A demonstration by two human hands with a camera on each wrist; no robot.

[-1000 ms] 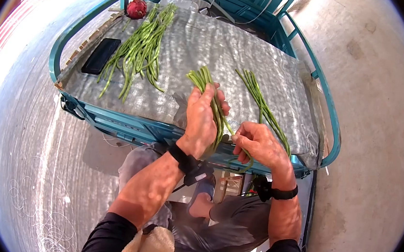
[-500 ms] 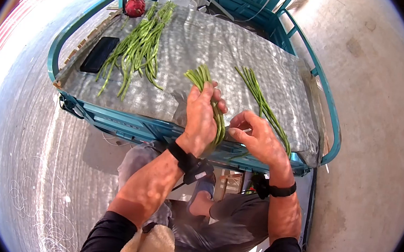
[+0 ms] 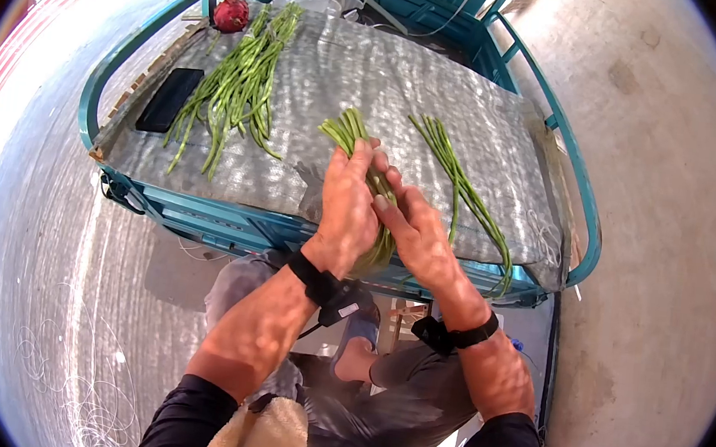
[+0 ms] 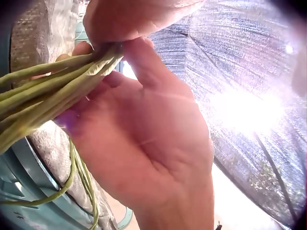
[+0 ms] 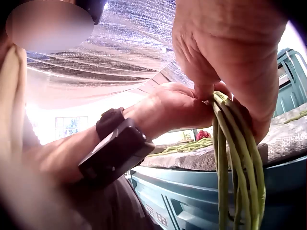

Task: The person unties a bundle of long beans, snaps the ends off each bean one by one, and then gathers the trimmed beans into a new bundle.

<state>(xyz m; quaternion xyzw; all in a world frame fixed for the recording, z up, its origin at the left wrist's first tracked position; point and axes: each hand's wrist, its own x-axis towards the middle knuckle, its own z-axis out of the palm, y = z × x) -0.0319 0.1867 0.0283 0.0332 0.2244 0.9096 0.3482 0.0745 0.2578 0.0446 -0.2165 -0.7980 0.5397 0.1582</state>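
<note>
In the head view my left hand grips a bundle of long green beans, the cut ends fanning out above its fingers. My right hand has come up against it, thumb and fingers round the same bundle just below the left hand's grip. Seen from the right wrist, the beans hang down in front of the teal cart side from between the two hands. The left wrist view has the right palm close up beside the beans. Several loose long beans lie to the right on the grey mat.
The grey mat covers a teal cart bed with curved side rails. At its left lie a larger bunch of long beans, a black phone and a red dragon fruit. The person's legs are below the cart's near edge.
The right hand has let go of a bean near the lower end and moved up and left onto the bundle. My left hand keeps its hold; the view has shifted slightly.
</note>
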